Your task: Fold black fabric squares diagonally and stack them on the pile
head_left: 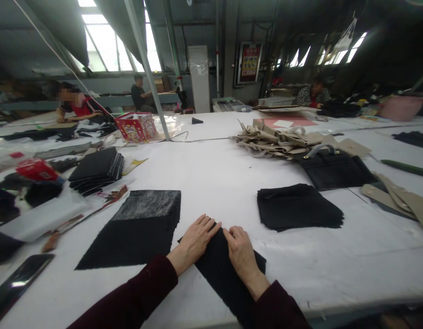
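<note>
A piece of black fabric (216, 265) lies at a slant on the table in front of me, its near end running down past the bottom of the view. My left hand (199, 237) is at its far left edge, fingers together and bent over the cloth, thumb hidden. Across from it, my right hand (241, 251) grips the far right edge with curled fingers. The two sets of fingertips nearly meet. Left of my hands is a stack of black fabric pieces (129, 244) with a grey speckled patch on top. Another black fabric stack (298, 208) lies to the right.
A black bag (338, 169) with a grey handle and a heap of beige pieces (276, 139) lie back right. At left are folded black fabric (96, 167), a red packet (38, 169) and a phone (22, 278). A pole (147, 68) rises behind. Several people sit farther back.
</note>
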`<state>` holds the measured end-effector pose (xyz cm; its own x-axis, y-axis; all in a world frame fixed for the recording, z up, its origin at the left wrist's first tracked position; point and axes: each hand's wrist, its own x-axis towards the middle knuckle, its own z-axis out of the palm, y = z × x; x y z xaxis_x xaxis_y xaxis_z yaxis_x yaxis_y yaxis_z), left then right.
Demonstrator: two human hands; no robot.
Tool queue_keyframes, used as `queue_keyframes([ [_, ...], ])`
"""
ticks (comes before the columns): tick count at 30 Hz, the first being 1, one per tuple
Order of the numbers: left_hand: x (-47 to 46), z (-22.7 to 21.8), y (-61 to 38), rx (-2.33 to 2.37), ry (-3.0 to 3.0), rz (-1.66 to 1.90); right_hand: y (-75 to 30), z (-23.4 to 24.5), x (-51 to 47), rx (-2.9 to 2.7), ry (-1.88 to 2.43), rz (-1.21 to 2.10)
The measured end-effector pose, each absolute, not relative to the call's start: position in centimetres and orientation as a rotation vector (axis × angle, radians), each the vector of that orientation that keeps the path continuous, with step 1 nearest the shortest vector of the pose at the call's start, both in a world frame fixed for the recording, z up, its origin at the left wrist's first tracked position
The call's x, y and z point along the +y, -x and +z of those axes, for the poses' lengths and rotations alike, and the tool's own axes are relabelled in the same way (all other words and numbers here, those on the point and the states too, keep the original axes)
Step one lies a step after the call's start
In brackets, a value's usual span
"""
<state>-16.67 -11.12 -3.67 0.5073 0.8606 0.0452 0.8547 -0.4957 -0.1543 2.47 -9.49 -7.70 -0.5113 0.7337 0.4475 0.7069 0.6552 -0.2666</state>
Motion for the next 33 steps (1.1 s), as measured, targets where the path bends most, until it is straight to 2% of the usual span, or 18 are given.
queue_keyframes([
  [11,-11.4,-2.4,15.4,-1.492,2.659,0.060,-3.9,-7.6,-10.2,-2.334,1.144,0.022],
  [33,-12.1,-2.7,13.7,-1.401,2.769,-0.032,-6.8,-7.4,-11.8,-2.329,1.167,0.054],
])
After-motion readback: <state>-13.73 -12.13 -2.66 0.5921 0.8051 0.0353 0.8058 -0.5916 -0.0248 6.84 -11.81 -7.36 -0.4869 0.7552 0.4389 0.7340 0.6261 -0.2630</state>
